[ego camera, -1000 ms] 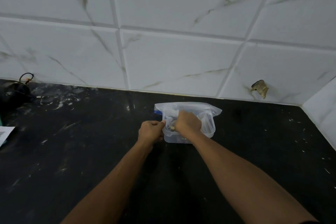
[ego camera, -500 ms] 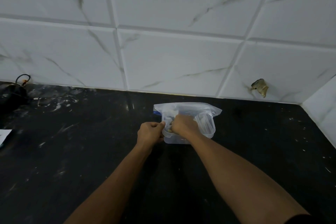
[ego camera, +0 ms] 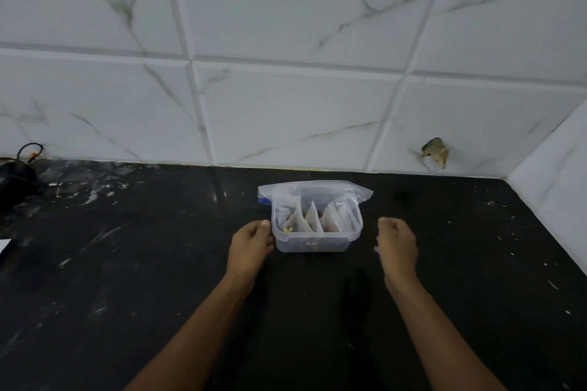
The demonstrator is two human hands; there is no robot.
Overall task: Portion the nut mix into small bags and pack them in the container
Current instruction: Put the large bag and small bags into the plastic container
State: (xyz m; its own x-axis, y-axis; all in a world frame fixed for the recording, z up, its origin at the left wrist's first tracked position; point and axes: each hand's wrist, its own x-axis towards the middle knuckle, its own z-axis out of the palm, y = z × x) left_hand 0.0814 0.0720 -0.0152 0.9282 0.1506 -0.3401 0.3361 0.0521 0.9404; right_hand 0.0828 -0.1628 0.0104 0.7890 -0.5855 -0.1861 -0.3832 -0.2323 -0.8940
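A clear plastic container (ego camera: 309, 244) stands on the black counter near the wall. Several small clear bags of nuts (ego camera: 313, 217) stand upright inside it. A larger zip bag (ego camera: 317, 189) lies behind and partly over its far rim. My left hand (ego camera: 252, 243) touches the container's left wall with loosely curled fingers. My right hand (ego camera: 395, 243) hovers to the right of the container, apart from it, its fingers loosely curled and holding nothing.
The marble-tiled wall (ego camera: 286, 89) runs along the back and turns a corner at the right. A black object with a cable (ego camera: 17, 174) sits at the far left. A white paper edge (ego camera: 3, 246) shows at the left border.
My right hand has come out of the container and moved to its right, holding nothing. The small bags inside are now uncovered. My left hand stays at the left wall.
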